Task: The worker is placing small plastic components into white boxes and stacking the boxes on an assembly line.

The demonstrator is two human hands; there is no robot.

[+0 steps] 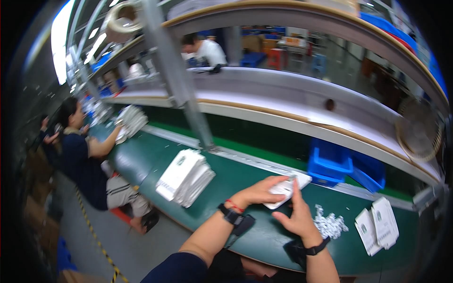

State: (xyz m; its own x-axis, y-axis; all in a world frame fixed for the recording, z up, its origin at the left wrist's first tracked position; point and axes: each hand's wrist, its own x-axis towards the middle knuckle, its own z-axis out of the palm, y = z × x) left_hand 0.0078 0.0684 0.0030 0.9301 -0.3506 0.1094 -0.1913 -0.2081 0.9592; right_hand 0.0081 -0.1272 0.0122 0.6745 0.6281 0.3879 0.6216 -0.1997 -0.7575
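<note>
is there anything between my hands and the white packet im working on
Nothing visible. The left hand lies on the white packet and the right hand touches its near edge with a raised finger. The pile of small white pieces sits to the right and the stack of white packets to the left, both apart from it.

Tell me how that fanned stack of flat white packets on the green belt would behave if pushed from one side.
The stack of white packets already lies fanned and leaning, so a push would probably spread it further, not move it whole. The packets look thin and flat, so likely light and somewhat floppy. The green belt looks smooth, so the lowest ones may slide.
</note>
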